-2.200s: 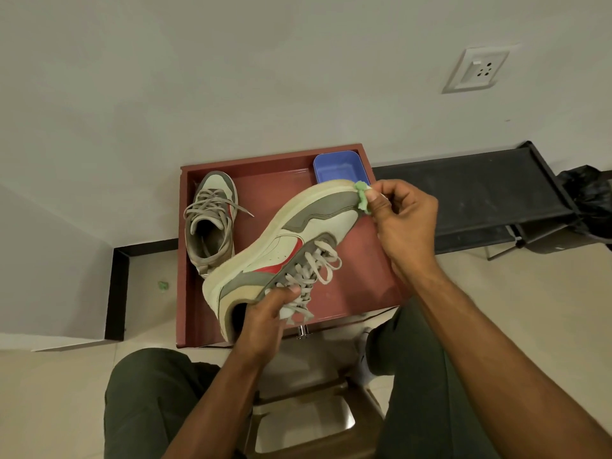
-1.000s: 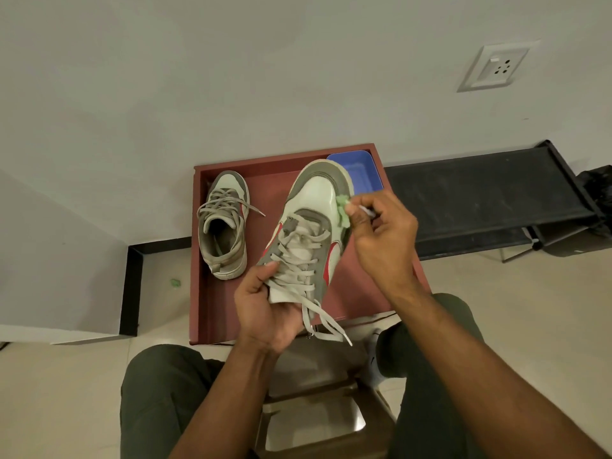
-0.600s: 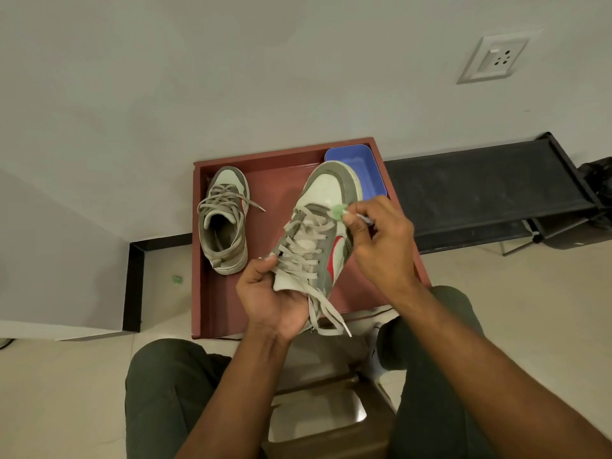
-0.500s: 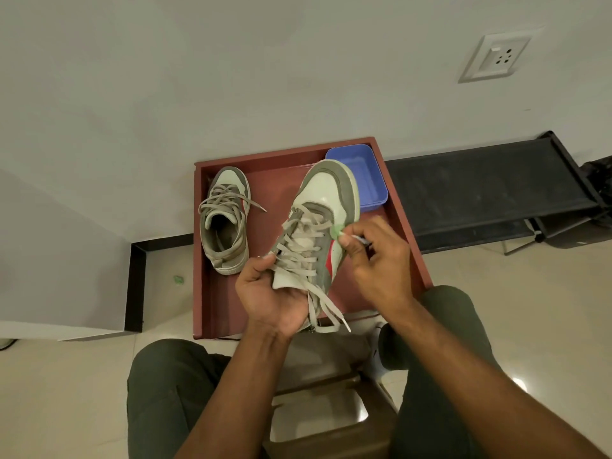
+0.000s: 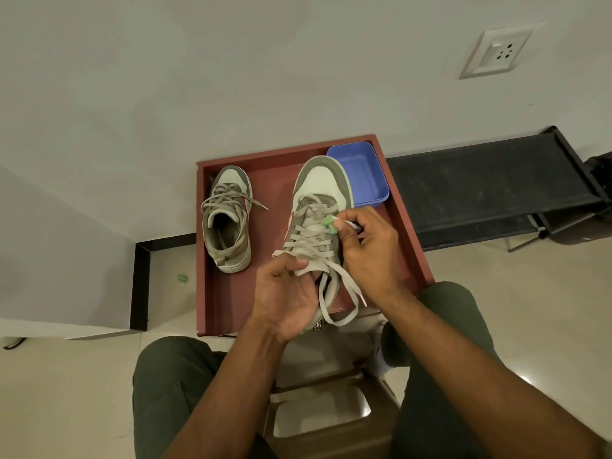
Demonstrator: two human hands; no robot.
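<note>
My left hand point(image 5: 287, 294) grips the heel end of a cream, grey and red sneaker point(image 5: 319, 190) held above a red-brown tray point(image 5: 409, 220), toe pointing away from me. My right hand point(image 5: 371, 246) pinches a small tool with a green tip point(image 5: 329, 223) and presses that tip against the laces on the shoe's right side. The loose lace ends hang down toward me. The matching second sneaker point(image 5: 227, 220) stands upright on the left of the tray.
A blue plastic tub point(image 5: 367, 180) sits in the tray's far right corner. A black low rack point(image 5: 490, 190) runs along the wall to the right. My knees flank a brown stool point(image 5: 324, 412). A small green scrap point(image 5: 182, 278) lies on the floor left.
The held shoe turned from lying on its side to sole-down with its toe pointing away. My right hand moved the green tip from the toe edge to the lace area.
</note>
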